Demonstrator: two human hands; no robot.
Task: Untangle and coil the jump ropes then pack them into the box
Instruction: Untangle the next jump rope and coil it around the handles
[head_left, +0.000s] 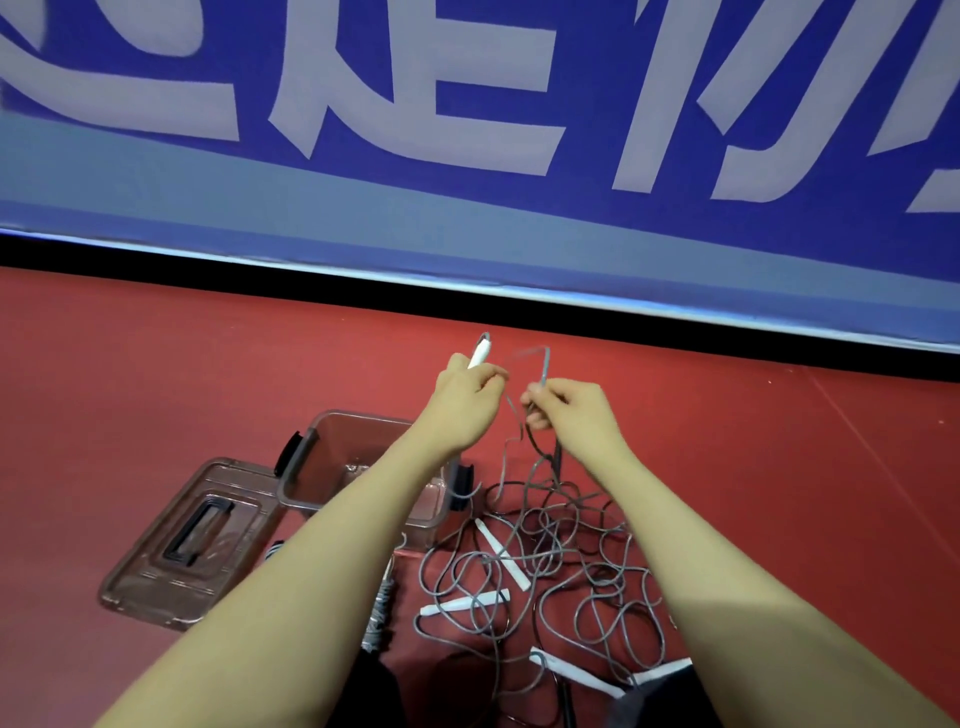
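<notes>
My left hand (467, 387) grips a white jump-rope handle (479, 356) raised above the floor. Beside it my right hand (563, 408) pinches the grey cord (543, 364) that loops up from that handle. The cord hangs down into a tangled pile of grey ropes (550, 556) on the red floor, with several white handles (501, 553) lying in it. A clear plastic box (311, 467) with dark latches stands open to the left of the pile, partly hidden by my left forearm.
The box's clear lid (187, 540) lies flat on the floor to the left of the box. A grey braided rope bundle (382, 608) lies under my left forearm. A blue banner wall (467, 156) with a black base strip runs across the back.
</notes>
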